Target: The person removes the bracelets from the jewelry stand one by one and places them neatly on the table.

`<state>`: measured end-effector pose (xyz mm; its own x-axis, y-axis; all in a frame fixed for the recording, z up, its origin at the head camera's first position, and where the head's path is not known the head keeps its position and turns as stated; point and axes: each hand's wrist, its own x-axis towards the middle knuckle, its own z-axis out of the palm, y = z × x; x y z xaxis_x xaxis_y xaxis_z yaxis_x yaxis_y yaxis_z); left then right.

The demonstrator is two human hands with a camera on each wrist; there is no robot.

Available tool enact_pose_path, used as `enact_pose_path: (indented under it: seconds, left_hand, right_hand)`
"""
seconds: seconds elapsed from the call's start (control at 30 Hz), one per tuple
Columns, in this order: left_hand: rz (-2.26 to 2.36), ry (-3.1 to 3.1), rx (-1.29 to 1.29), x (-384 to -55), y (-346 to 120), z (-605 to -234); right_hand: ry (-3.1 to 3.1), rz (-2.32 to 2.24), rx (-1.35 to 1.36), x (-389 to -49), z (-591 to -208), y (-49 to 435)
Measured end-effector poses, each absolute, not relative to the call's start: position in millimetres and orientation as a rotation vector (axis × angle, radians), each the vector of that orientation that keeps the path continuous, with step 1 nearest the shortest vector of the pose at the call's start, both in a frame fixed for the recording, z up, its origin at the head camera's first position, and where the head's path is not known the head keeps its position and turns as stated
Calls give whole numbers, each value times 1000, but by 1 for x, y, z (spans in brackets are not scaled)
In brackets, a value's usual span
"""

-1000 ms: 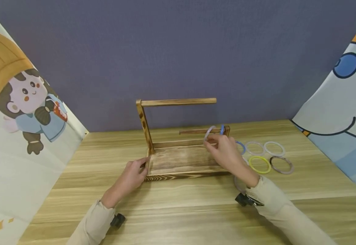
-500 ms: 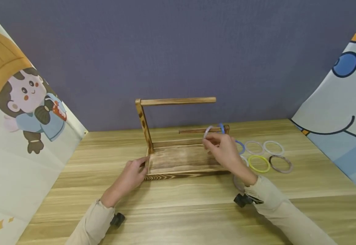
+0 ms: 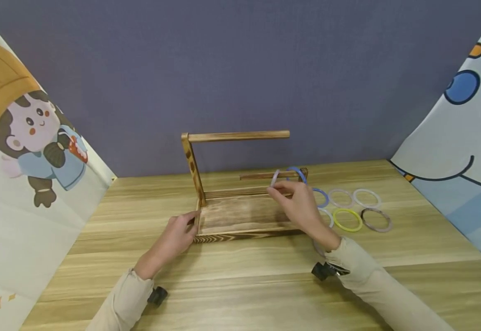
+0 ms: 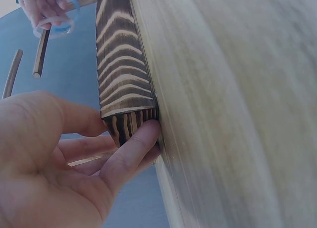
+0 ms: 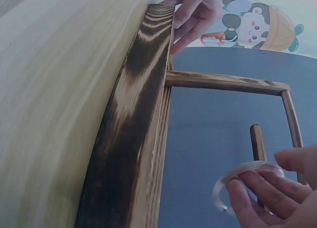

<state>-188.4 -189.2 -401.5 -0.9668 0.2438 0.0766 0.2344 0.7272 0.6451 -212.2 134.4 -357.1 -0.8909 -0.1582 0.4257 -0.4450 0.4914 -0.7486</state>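
A wooden rack (image 3: 240,216) with a flat tray base stands on the table. My left hand (image 3: 173,235) grips the left end of the base; thumb and fingers (image 4: 130,151) lie round its corner in the left wrist view. My right hand (image 3: 300,207) pinches a pale translucent bangle (image 3: 275,177), which appears to be round the rack's lower bar (image 3: 253,176). That bar's left end is free. A blue bangle (image 3: 293,168) hangs tilted on the same bar, nearer the right post, partly behind my right hand.
On the table right of the rack lie a blue bangle (image 3: 326,199), a yellow bangle (image 3: 361,225), a brownish bangle (image 3: 390,225), a white bangle (image 3: 380,200) and other pale ones. The taller bar (image 3: 240,136) juts right from the left post (image 3: 192,170). A dark wall (image 3: 240,69) stands behind.
My right hand has shifted slightly left with the pale bangle. The hanging blue bangle has swung from nearly edge-on to a tilted angle. My left hand stays on the rack.
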Motion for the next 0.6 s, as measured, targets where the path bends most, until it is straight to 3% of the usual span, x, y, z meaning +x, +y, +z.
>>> enact_pose_path:
  seconds: [0.6]
  left_hand:
    - [1103,2898,417,-189,-190,-401]
  right_hand:
    - [-2370,1592,481,-217,-361,132]
